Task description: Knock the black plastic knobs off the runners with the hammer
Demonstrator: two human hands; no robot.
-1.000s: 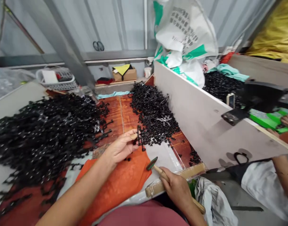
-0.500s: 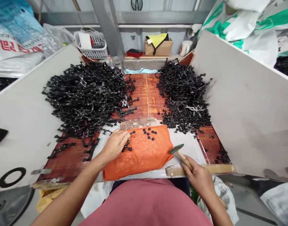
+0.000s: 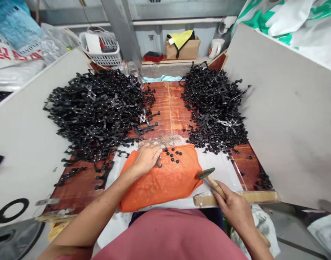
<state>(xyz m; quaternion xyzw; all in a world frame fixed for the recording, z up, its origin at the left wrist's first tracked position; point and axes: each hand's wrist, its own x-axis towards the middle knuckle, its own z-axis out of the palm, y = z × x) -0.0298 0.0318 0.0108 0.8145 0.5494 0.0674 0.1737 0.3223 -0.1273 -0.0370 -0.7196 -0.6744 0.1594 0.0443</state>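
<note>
My left hand (image 3: pixel 148 158) is over the upper part of an orange cloth pad (image 3: pixel 165 184). Its fingers are closed on a small black linked piece (image 3: pixel 159 165), mostly hidden under the hand. Beside the fingertips, several small black round caps (image 3: pixel 172 155) lie on the cloth. My right hand (image 3: pixel 232 206) is wrapped round the wooden handle of a hammer (image 3: pixel 216 188). The hammer's flat green-edged head (image 3: pixel 205 173) hovers at the right edge of the orange pad.
A large heap of black linked pieces (image 3: pixel 97 108) lies at the left, with a second heap of black parts (image 3: pixel 214 108) at the right. Grey panels (image 3: pixel 279 101) wall both sides. At the back stand a white basket (image 3: pixel 104 54), a cardboard box (image 3: pixel 183 48) and a mug (image 3: pixel 216 48).
My left hand has slid right across the orange pad with the black piece, up to the loose caps. The hammer stays near the pad's right edge. The view has shifted slightly.
</note>
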